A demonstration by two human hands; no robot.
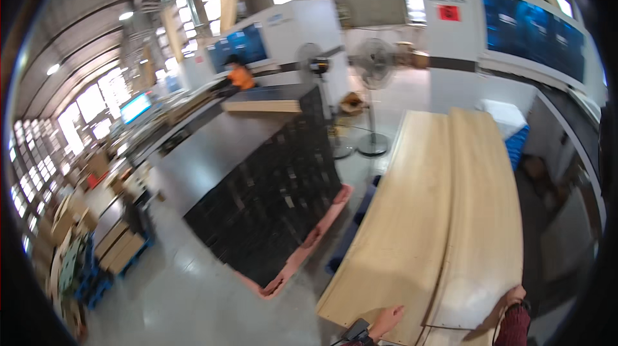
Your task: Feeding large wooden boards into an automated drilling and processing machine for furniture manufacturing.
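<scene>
Two long pale wood-grain panels lie side by side before me: the left panel [399, 236] and the right panel [484, 236]. The right one rests on another pale panel [444, 337], whose near end shows beneath it. My left hand [386, 321] is over the near end of the left panel, fingers stretched out to the right and holding nothing. At the near right corner of the right panel, my right hand [515, 296] is closed round its edge. That hand's fingertips are partly hidden. A dark device [356, 331] sits at my left wrist.
A tall stack of dark panels [270, 198] on a pink-edged base stands to the left. Beyond are a pedestal fan [373, 66] and large white machines [450, 43]. White and blue packages [508, 124] sit at the far right. A person in orange [241, 77] is far off.
</scene>
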